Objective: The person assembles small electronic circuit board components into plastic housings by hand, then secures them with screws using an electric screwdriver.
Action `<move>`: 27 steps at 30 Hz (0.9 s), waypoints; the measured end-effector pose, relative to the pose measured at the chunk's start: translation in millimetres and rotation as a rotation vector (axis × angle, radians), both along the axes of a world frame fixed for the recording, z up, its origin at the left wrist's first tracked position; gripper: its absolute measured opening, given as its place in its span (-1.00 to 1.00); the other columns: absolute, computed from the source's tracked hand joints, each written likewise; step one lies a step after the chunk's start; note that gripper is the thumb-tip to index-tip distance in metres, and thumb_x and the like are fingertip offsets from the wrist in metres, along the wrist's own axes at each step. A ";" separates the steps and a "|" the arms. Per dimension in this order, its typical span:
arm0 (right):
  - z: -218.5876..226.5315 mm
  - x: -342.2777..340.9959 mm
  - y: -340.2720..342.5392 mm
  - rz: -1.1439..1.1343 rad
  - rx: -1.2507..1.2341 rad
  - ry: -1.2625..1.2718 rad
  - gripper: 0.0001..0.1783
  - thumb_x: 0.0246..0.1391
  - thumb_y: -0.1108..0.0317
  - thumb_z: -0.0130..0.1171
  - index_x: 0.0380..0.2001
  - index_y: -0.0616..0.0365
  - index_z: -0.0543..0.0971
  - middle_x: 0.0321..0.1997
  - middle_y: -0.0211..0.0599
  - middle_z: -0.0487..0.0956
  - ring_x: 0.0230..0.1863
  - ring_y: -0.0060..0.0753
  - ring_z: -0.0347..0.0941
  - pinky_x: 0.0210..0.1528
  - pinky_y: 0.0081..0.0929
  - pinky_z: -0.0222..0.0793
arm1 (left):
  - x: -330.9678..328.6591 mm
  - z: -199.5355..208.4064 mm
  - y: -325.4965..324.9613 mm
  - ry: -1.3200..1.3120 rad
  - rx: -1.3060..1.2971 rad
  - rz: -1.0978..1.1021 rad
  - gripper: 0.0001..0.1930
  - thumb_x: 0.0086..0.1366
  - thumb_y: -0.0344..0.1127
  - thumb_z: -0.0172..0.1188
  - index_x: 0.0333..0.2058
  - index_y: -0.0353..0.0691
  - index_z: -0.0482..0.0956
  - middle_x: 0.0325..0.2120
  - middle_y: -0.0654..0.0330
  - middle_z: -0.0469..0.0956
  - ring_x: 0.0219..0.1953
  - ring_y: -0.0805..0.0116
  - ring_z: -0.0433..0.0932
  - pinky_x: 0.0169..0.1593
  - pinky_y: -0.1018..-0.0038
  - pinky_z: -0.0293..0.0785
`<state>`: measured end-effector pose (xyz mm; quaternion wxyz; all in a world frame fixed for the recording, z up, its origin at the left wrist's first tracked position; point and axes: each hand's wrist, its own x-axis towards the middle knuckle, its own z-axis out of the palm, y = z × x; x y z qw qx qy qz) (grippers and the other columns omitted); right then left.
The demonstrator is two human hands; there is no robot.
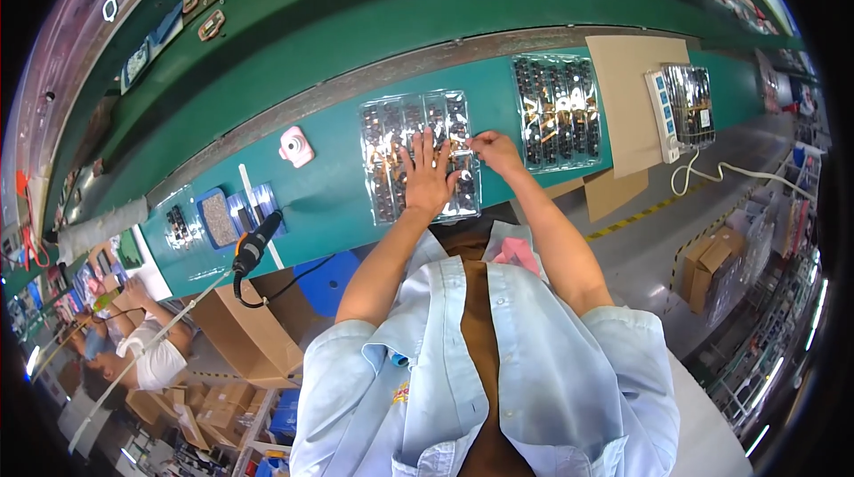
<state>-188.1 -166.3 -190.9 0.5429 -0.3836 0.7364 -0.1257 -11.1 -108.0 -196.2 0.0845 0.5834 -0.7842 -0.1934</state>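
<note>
The clear tray (366,157) of small dark parts lies on the green surface (334,179) straight ahead of the person's chest, between the forearms, its slightly longer side running away from the body. The left hand (429,185) is the nearer of the two to its middle: it lies over the tray, palm down, fingers stretched toward the far edge, its grip spread and flat, closed around nothing. The right hand (500,155) comes in from the tray's right side, so the tray lies to the left of its fingertips. That grip is drawn together, thumb and forefinger seemingly pinching the tray's right edge; whether they have the rim itself or a film over it is too small to tell. A second filled tray (527,157) sits just beyond the right hand, apart from the first, while a pink toy camera (296,147) lies well to the left.
</note>
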 end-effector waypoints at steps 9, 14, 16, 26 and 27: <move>-17.8 -0.4 -52.1 -0.123 -0.081 -0.092 -0.77 -0.05 0.25 0.30 -0.36 0.15 0.57 -0.52 -0.47 0.53 -0.54 -0.64 0.38 -0.46 -0.71 0.33 | 1.9 8.9 -5.1 -0.027 0.072 -0.048 -0.31 0.24 0.05 -0.04 0.26 -0.20 0.11 0.33 -0.14 -0.24 0.35 -0.19 -0.27 0.27 -0.18 -0.27; -18.4 -8.0 -40.2 -0.210 -0.073 -0.177 -0.78 -0.04 0.26 0.29 -0.36 0.14 0.56 -0.50 -0.45 0.54 -0.51 -0.64 0.41 -0.45 -0.72 0.33 | 9.5 6.4 -13.3 -0.004 0.060 -0.102 -0.29 0.24 0.06 -0.04 0.24 -0.27 0.10 0.33 -0.13 -0.22 0.35 -0.20 -0.23 0.29 -0.13 -0.23; -13.0 -11.8 -25.6 -0.267 -0.071 -0.221 -0.78 -0.03 0.26 0.29 -0.36 0.13 0.55 -0.48 -0.44 0.54 -0.50 -0.63 0.42 -0.45 -0.73 0.33 | 7.8 4.8 -18.4 0.009 0.052 -0.120 -0.28 0.24 0.06 -0.04 0.24 -0.29 0.10 0.33 -0.13 -0.21 0.34 -0.20 -0.22 0.29 -0.11 -0.22; 12.0 14.0 67.3 -0.599 -0.062 -0.423 -0.82 -0.01 0.29 0.27 -0.37 0.10 0.53 -0.40 -0.38 0.57 -0.44 -0.61 0.47 -0.43 -0.75 0.34 | -26.6 -10.1 -16.4 0.160 -0.120 0.225 -0.29 0.25 0.03 0.00 0.23 -0.33 0.10 0.31 -0.17 -0.18 0.32 -0.22 -0.12 0.29 -0.09 -0.15; 12.4 15.0 71.3 -0.634 -0.061 -0.442 -0.82 -0.01 0.29 0.26 -0.37 0.10 0.53 -0.39 -0.38 0.58 -0.43 -0.61 0.48 -0.43 -0.75 0.34 | -27.1 -10.8 -14.6 0.145 -0.143 0.203 -0.29 0.25 0.03 0.00 0.23 -0.33 0.10 0.31 -0.17 -0.18 0.33 -0.21 -0.13 0.29 -0.09 -0.14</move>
